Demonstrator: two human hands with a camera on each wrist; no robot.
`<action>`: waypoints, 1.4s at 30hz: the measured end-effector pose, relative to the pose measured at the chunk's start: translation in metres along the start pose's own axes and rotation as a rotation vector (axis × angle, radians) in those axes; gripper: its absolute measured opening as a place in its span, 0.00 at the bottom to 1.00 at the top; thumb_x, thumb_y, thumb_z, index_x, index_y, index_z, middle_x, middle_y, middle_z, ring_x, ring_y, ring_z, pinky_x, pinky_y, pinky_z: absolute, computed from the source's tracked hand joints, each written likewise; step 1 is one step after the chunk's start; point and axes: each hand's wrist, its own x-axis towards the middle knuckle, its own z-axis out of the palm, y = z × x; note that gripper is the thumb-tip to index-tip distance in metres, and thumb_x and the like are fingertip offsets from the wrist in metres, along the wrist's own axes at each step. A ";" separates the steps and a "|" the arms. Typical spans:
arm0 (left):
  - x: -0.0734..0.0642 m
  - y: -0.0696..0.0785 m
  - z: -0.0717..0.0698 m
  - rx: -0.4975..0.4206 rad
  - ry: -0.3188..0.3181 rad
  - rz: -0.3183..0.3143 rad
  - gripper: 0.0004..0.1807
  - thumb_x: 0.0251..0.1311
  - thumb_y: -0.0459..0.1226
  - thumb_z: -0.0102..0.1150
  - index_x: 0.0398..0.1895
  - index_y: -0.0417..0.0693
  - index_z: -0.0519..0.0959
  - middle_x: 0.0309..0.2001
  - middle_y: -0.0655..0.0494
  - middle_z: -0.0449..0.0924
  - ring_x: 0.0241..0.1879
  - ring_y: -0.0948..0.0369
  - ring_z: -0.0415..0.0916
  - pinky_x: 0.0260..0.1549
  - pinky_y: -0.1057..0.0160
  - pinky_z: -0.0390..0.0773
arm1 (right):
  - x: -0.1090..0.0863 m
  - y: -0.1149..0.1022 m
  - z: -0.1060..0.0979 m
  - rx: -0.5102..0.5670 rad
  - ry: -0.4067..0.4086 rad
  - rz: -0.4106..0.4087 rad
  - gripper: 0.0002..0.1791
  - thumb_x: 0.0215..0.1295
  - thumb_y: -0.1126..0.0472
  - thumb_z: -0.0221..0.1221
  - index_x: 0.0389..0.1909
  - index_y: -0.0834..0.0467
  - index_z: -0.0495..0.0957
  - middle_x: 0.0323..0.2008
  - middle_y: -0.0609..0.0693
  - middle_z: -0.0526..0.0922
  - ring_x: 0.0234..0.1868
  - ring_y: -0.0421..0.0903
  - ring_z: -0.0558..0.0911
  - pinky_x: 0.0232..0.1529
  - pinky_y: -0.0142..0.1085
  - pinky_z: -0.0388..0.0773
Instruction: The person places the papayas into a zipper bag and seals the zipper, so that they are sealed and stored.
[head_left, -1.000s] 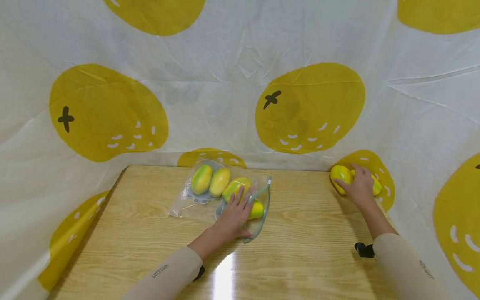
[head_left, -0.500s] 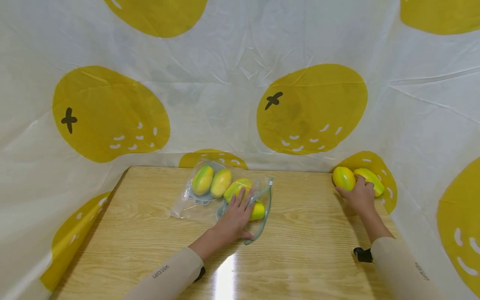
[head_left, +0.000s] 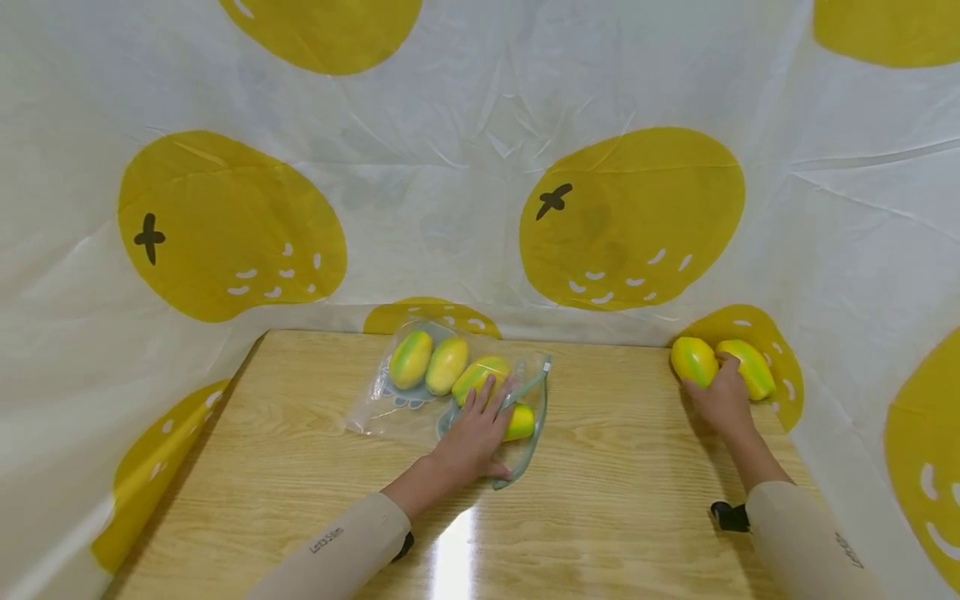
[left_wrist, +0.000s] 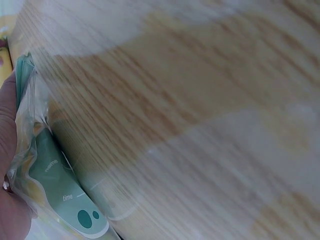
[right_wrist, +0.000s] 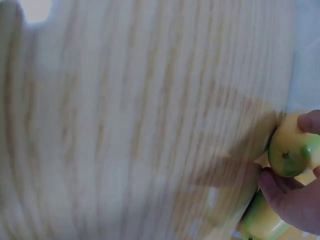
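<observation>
My left hand (head_left: 472,433) rests on a clear zip bag (head_left: 367,412) with fingers spread and fairly straight, thumb at the bag's green zip strip (head_left: 534,442). Inside the bag lie several yellow-green mangoes (head_left: 410,360), one partly under my fingers. In the left wrist view the thumb (left_wrist: 7,120) lies along the bag, beside a green printed label (left_wrist: 60,185). At the table's far right corner, my right hand (head_left: 722,400) holds a loose mango (head_left: 693,360) between thumb and fingers. Its fingers reach down between this mango and a second one (head_left: 747,368), which lies close on their right.
The wooden table (head_left: 300,483) ends at a hanging white cloth (head_left: 420,208) with yellow fruit prints, behind and at both sides. The two loose mangoes lie close against that cloth. A bright reflection falls on the table's near middle.
My right hand has lowered from over the two loose mangoes, its fingers dropping between them and its thumb onto the left one, which has turned a little. The left hand stays on the bag.
</observation>
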 end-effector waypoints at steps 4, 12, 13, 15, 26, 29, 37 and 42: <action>-0.001 0.000 0.000 -0.002 -0.002 -0.004 0.65 0.38 0.70 0.74 0.75 0.41 0.64 0.84 0.38 0.38 0.81 0.34 0.41 0.71 0.35 0.63 | -0.003 -0.001 0.003 0.042 -0.004 -0.014 0.47 0.69 0.61 0.59 0.75 0.76 0.41 0.64 0.88 0.58 0.63 0.79 0.64 0.61 0.70 0.63; -0.002 -0.003 -0.001 0.004 0.001 -0.005 0.65 0.39 0.69 0.74 0.76 0.40 0.64 0.84 0.37 0.39 0.81 0.34 0.41 0.71 0.35 0.63 | -0.011 -0.001 0.007 0.106 -0.024 -0.113 0.47 0.64 0.66 0.60 0.75 0.79 0.44 0.68 0.85 0.55 0.65 0.75 0.61 0.61 0.69 0.62; -0.002 -0.004 -0.001 0.005 -0.001 -0.007 0.65 0.39 0.69 0.74 0.76 0.41 0.63 0.84 0.37 0.39 0.81 0.34 0.41 0.71 0.36 0.63 | -0.013 -0.001 0.006 0.109 -0.029 -0.123 0.47 0.64 0.66 0.60 0.75 0.78 0.44 0.68 0.84 0.54 0.65 0.75 0.61 0.61 0.69 0.62; -0.001 -0.004 -0.001 0.004 -0.009 -0.010 0.65 0.39 0.69 0.74 0.76 0.41 0.63 0.84 0.38 0.39 0.81 0.34 0.40 0.72 0.36 0.63 | -0.016 -0.002 0.005 0.114 -0.033 -0.142 0.47 0.64 0.65 0.59 0.75 0.78 0.44 0.69 0.84 0.54 0.65 0.74 0.61 0.60 0.68 0.62; -0.001 -0.002 0.003 -0.044 -0.016 -0.014 0.66 0.39 0.67 0.76 0.78 0.41 0.61 0.84 0.39 0.37 0.82 0.35 0.37 0.72 0.35 0.61 | -0.045 -0.022 0.001 0.125 -0.120 -0.249 0.45 0.68 0.65 0.63 0.76 0.71 0.47 0.64 0.79 0.62 0.60 0.72 0.70 0.52 0.63 0.70; -0.001 -0.001 0.003 -0.045 -0.030 -0.017 0.66 0.40 0.67 0.75 0.78 0.41 0.60 0.84 0.40 0.35 0.82 0.36 0.35 0.73 0.35 0.59 | -0.051 -0.029 0.001 0.134 -0.150 -0.301 0.43 0.68 0.67 0.64 0.75 0.71 0.48 0.66 0.79 0.60 0.62 0.73 0.69 0.52 0.65 0.70; 0.000 0.000 0.002 -0.049 -0.043 -0.022 0.67 0.41 0.67 0.75 0.79 0.41 0.59 0.85 0.41 0.34 0.82 0.36 0.34 0.74 0.35 0.58 | -0.065 -0.047 0.007 0.117 -0.226 -0.447 0.41 0.69 0.65 0.66 0.74 0.67 0.53 0.66 0.73 0.67 0.63 0.67 0.72 0.58 0.48 0.73; 0.000 0.000 0.001 -0.037 -0.019 -0.007 0.65 0.40 0.67 0.75 0.77 0.40 0.61 0.84 0.39 0.36 0.81 0.35 0.38 0.73 0.35 0.60 | -0.072 -0.056 0.012 0.115 -0.261 -0.520 0.39 0.69 0.65 0.66 0.74 0.66 0.55 0.68 0.69 0.68 0.67 0.66 0.71 0.58 0.16 0.60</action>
